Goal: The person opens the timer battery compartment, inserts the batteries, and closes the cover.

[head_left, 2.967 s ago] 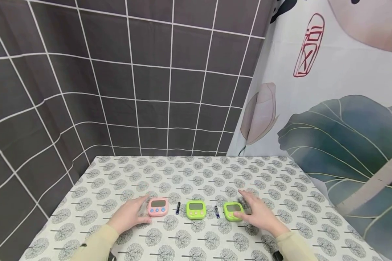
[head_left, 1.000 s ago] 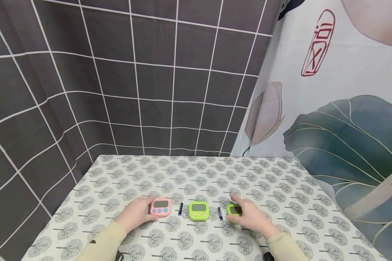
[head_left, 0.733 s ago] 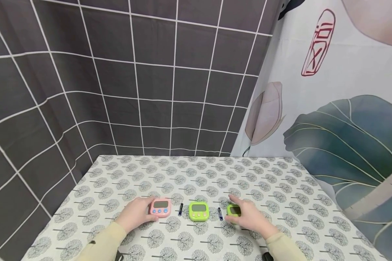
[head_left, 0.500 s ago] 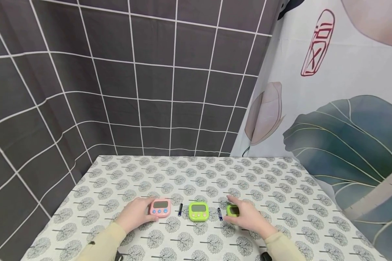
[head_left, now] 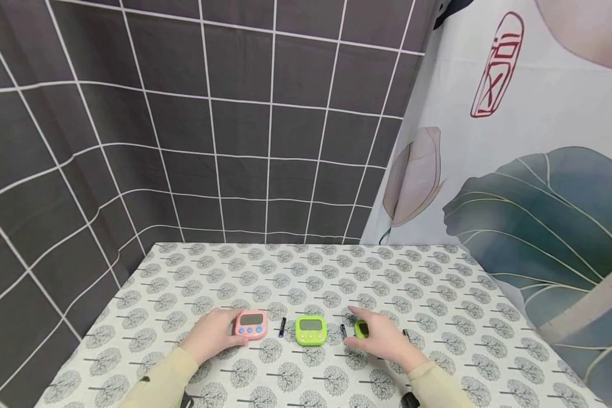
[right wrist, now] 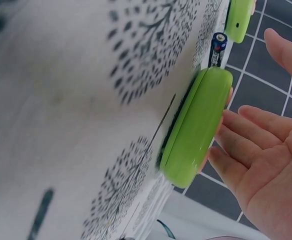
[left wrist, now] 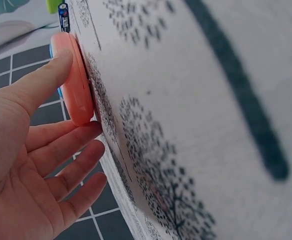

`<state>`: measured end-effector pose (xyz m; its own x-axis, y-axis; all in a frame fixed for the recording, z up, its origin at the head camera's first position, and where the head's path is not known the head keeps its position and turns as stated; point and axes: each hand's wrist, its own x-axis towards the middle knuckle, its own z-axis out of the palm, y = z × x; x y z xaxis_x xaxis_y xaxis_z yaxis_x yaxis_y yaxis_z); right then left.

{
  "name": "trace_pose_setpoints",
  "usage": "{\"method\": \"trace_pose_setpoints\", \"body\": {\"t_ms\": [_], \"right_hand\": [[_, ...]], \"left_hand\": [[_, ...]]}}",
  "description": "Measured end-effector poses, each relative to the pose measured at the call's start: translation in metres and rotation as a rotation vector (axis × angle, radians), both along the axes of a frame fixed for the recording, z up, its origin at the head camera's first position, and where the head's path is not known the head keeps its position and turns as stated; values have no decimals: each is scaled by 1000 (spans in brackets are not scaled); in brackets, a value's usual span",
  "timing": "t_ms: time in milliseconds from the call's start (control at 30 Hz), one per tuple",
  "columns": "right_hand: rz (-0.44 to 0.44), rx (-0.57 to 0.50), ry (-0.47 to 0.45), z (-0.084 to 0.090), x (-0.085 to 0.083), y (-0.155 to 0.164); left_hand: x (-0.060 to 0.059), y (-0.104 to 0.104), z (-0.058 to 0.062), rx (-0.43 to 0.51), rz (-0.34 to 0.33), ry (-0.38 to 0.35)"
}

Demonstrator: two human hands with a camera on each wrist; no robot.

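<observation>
A pink kitchen timer (head_left: 251,324) with blue buttons lies at the left of a row on the table. My left hand (head_left: 211,335) holds it by its left side, the thumb pressing its near edge in the left wrist view (left wrist: 61,67). Fingers of that hand reach the far edge. My right hand (head_left: 382,338) hovers over the right green timer (head_left: 361,329), covering much of it. Its fingers are spread, and in the right wrist view thumb and fingers stand apart beside that timer (right wrist: 198,130). Another green timer (head_left: 310,330) sits mid-row.
One dark AAA-type battery (head_left: 282,327) lies between the pink and middle timers. A second battery (head_left: 343,331) lies by the right thumb, and a small dark stick-like piece (head_left: 406,334) shows right of the right hand. The tree-print cloth (head_left: 285,272) ends at a dark gridded curtain (head_left: 234,170).
Since three seconds ago my left hand has moved onto the pink timer and taken hold. My right hand has slid left over the right green timer, uncovering the dark piece on its right.
</observation>
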<state>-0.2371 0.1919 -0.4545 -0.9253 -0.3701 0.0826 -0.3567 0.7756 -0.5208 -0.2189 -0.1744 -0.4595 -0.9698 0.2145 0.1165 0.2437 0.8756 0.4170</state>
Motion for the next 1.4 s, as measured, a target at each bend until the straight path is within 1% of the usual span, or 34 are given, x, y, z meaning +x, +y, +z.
{"method": "trace_pose_setpoints", "body": {"t_ms": [167,533,733,933,1067,1400], "right_hand": [[11,2,20,-1,0,-5],[28,-11,-5,0,0,-15],[63,-3,11,2,0,-21],[107,-7,23,3,-1,-29],[130,0,37,3,-1,-34],[160,-4,12,5,1,-44]], "left_hand": [[0,0,-1,4,-4,0],[-1,-1,-1,3,2,-4],[-1,-1,0,12,-5,-4],[1,2,3,19,10,-34],[1,4,5,21,12,-33],[2,3,0,9,-4,-23]]}}
